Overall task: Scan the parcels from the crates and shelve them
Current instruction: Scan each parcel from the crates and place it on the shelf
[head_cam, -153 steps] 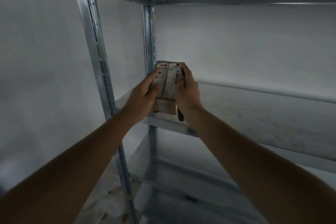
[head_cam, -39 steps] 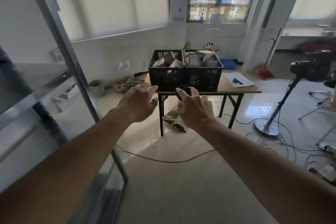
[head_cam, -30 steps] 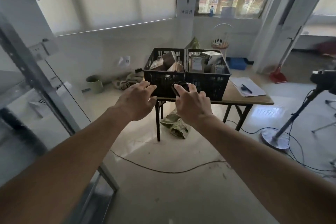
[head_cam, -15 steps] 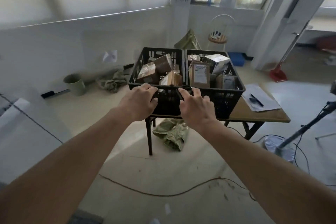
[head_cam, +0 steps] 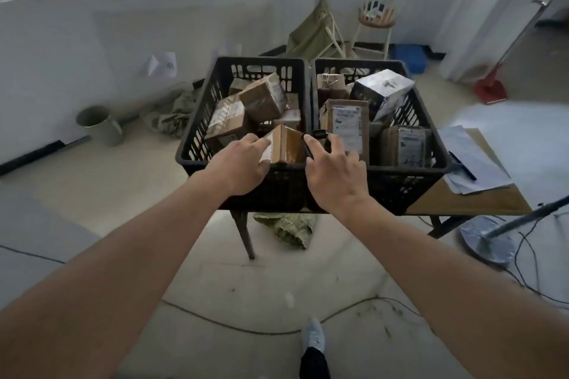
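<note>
Two black crates stand side by side on a small wooden table (head_cam: 462,203), both holding several taped cardboard parcels. My left hand (head_cam: 243,163) reaches over the front rim of the left crate (head_cam: 197,144), fingers straight, their tips at the labelled side of a brown parcel (head_cam: 288,144) leaning in the near right corner. My right hand (head_cam: 332,172) hovers over the divide between the crates and grips a black scanner (head_cam: 318,135), mostly hidden under the palm. In the right crate (head_cam: 400,184), a flat labelled parcel (head_cam: 348,126) stands upright just beyond the scanner.
Papers with a pen (head_cam: 471,160) lie on the table's right end. A stand with a round base (head_cam: 486,246) and cables sits on the floor at right. A cable (head_cam: 246,329) crosses the floor near my foot (head_cam: 312,338). Green cloth (head_cam: 286,224) lies under the table.
I have turned from the metal shelf, where a parcel was placed, and walked up to the crates. Both hands have moved forward over the crate rims; the left now reaches the brown parcel.
</note>
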Available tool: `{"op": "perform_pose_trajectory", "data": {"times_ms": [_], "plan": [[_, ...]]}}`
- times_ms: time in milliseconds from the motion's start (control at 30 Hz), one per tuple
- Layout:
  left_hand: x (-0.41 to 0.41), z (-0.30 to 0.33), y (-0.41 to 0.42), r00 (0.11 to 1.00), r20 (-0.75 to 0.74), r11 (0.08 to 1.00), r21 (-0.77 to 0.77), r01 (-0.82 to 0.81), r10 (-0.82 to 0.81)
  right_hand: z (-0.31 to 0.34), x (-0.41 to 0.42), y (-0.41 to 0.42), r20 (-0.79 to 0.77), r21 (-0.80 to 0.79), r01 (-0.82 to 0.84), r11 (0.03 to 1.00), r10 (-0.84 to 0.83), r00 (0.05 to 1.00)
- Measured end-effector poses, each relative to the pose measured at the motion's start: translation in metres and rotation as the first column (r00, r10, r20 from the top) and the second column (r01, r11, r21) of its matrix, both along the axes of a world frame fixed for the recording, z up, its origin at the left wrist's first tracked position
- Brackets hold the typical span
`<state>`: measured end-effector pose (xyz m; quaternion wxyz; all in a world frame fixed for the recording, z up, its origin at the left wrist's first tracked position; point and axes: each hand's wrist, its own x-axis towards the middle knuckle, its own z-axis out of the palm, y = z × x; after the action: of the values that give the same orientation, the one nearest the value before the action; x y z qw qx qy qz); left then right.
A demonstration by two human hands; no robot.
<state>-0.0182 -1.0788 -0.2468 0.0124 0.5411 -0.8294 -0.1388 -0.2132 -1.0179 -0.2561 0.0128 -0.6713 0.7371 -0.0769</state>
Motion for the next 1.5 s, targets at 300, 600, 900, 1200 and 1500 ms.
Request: {"op": "perform_pose_trajectory", "data": {"times_ms": [300, 600, 900, 1200, 1500], "plan": [[-0.053, -0.037, -0.078, 0.998, 0.030, 0.992, 0.121, 0.047, -0.051, -0.026, -0.048, -0.087, -0.002, -0.028, -0.075, 0.997, 0.075, 0.997], [-0.049, -0.040, -0.131, 0.992, 0.096, 0.971, 0.234, 0.053, -0.078, -0.034, -0.051, -0.130, 0.027, -0.025, -0.094, 0.995, 0.094, 0.995], [-0.033, -0.046, -0.154, 0.938, -0.172, 0.944, 0.197, -0.265, 0.299, -0.029, -0.042, -0.146, 0.048, -0.051, -0.064, 0.997, 0.067, 0.997], [-0.029, -0.075, -0.169, 0.942, -0.085, 0.931, 0.206, -0.301, 0.324, -0.037, -0.044, -0.153, 0.072, -0.076, -0.049, 0.996, 0.055, 0.996], [-0.036, -0.073, -0.188, 0.974, -0.064, 0.829, 0.539, -0.151, 0.219, -0.032, -0.042, -0.156, 0.098, -0.056, -0.041, 0.998, 0.046, 0.994]]}}
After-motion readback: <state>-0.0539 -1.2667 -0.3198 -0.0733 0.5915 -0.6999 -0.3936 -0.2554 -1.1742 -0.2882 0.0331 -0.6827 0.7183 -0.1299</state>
